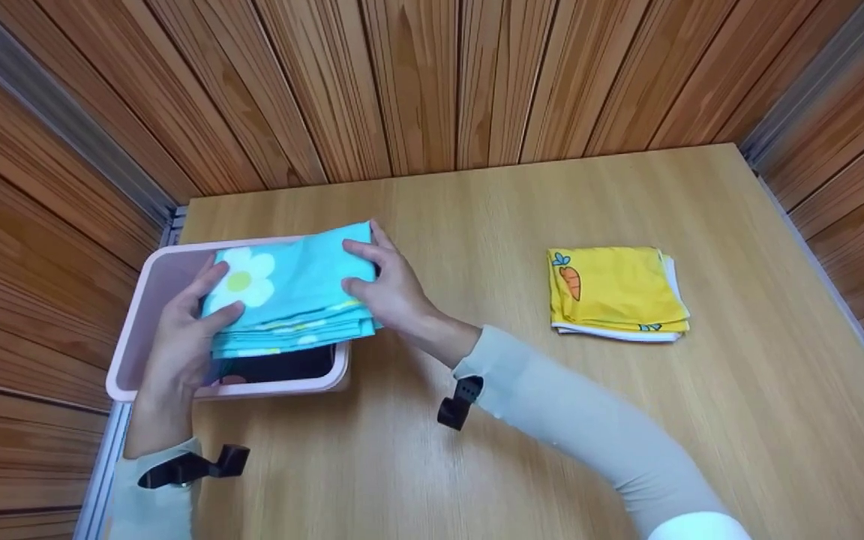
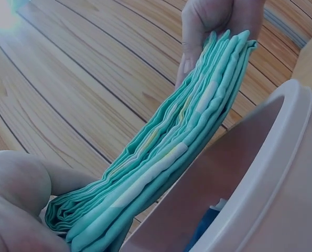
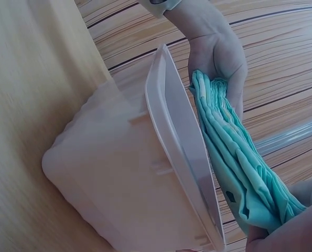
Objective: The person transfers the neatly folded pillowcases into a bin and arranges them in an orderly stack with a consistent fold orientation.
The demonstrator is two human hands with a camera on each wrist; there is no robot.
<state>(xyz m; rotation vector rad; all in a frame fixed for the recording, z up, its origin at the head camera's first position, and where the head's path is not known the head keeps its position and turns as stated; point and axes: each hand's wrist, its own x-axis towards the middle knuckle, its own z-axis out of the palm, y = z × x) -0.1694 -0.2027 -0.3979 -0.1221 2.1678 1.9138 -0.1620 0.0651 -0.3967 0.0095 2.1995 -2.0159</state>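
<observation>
Both hands hold a folded turquoise cloth (image 1: 304,270) with a white and yellow flower print, over the opening of a pink plastic bin (image 1: 139,322). My left hand (image 1: 184,337) grips its left end, thumb on the top face. At the right end, my right hand (image 1: 398,296) pinches the cloth with thumb and fingers on top and the rest around the edge. In the left wrist view the many layers of the cloth (image 2: 156,152) show edge-on, above the bin's rim (image 2: 281,142). The right wrist view shows the cloth (image 3: 234,152) just beyond the bin's rim.
A folded yellow cloth (image 1: 616,289) with carrot prints and white edging lies on the wooden table (image 1: 477,225) to the right. Something dark (image 1: 282,367) lies inside the bin. Wood-panelled walls (image 1: 417,82) enclose the table at the back and sides.
</observation>
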